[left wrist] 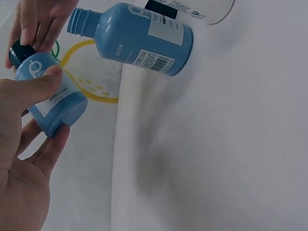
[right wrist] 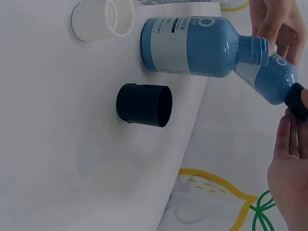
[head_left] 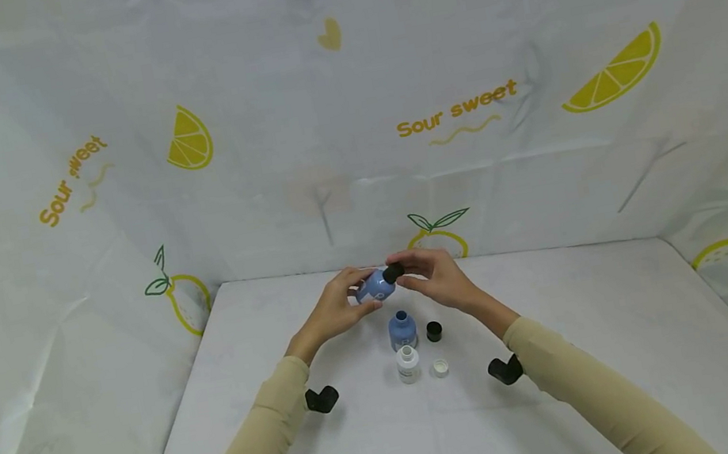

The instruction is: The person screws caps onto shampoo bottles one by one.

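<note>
My left hand [head_left: 339, 307] grips a blue bottle [head_left: 375, 287] by its body, thumb across the label, and holds it tilted above the table. The fingers of my right hand [head_left: 439, 276] pinch the black cap [head_left: 393, 272] at the bottle's neck. Just nearer to me, a second blue bottle [head_left: 402, 330] stands upright with its threaded neck bare. In the right wrist view its black cap [right wrist: 144, 104] lies on the table beside it. A white bottle [head_left: 408, 364] without a cap stands in front, with a white cap [head_left: 440, 367] to its right.
Two black angled pieces [head_left: 323, 400] sit near the forearms, one on each side. White cloth covers the table [head_left: 594, 349]. Behind it hangs a white sheet [head_left: 287, 111] with lemon prints, meeting the table's back edge.
</note>
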`<state>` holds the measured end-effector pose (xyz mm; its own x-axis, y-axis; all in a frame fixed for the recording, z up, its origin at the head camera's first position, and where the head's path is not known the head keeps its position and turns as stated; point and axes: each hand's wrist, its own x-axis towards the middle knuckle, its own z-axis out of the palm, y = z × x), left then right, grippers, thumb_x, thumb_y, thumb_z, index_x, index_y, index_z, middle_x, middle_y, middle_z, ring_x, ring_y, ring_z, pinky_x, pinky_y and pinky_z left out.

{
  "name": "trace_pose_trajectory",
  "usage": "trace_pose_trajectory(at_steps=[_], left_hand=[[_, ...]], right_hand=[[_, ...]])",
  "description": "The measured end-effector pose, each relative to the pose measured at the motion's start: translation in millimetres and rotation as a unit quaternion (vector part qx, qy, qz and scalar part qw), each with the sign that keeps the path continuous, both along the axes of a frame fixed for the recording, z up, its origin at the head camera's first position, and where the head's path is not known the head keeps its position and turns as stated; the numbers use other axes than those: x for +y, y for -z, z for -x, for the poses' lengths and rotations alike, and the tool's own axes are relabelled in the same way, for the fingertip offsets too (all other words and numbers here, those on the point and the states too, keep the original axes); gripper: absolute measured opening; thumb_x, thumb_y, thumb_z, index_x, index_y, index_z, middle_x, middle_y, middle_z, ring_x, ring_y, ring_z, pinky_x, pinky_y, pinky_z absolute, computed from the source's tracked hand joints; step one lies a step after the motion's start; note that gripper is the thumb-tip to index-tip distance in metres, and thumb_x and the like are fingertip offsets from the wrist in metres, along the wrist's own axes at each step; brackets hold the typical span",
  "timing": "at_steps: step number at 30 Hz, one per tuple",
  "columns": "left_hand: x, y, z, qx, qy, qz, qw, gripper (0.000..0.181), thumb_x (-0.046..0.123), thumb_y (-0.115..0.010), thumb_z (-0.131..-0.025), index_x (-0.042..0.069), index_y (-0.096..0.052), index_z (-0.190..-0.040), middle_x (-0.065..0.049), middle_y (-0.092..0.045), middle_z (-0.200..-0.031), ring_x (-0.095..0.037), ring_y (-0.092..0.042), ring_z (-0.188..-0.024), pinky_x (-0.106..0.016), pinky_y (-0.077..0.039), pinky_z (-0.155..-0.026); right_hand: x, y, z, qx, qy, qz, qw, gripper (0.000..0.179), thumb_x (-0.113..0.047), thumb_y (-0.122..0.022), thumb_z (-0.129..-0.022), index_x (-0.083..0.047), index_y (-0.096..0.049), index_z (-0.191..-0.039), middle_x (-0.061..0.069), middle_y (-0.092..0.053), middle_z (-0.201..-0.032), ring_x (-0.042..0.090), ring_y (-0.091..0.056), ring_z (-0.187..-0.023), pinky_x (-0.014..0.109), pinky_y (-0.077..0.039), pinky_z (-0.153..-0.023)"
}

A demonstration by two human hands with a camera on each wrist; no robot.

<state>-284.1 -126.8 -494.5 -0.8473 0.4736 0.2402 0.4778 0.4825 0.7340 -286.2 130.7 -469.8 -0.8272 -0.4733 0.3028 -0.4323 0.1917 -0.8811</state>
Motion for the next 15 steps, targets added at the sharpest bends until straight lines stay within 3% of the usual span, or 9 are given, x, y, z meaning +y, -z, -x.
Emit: trace_pose_trajectory(at_steps=[8, 15], left_hand=[[-1.0, 0.0, -0.2, 0.005, 0.001, 0.0, 1.0, 0.061, 0.012, -0.086, -0.094, 0.002, -0.063, -0.149, -0.018, -0.067, -0.136, -0.032, -0.068, -0.121, -0.044, -0.065, -0.105], [-0.6, -0.3, 0.3, 0.007, 0.002, 0.002, 1.0, 0.062, 0.012, -0.087, -0.093, 0.002, -0.063, -0.149, -0.018, -0.067, -0.136, -0.031, -0.068, -0.12, -0.043, -0.065, -0.105]], right_hand=[[-2.6, 1.9, -0.9, -0.008, 0.05, -0.022, 0.9985, 0.041, -0.008, -0.079, -0.099, 0.003, -0.069, -0.137, 0.022, -0.074, -0.134, 0.039, -0.073, -0.124, 0.045, -0.06, -0.115], [-7.4, 1.6, -1.6, -0.017, 0.081, -0.028, 0.9962, 0.034, -0.013, -0.082, -0.097, 0.001, -0.071, -0.126, 0.021, -0.075, -0.126, 0.036, -0.074, -0.118, 0.043, -0.063, -0.11]])
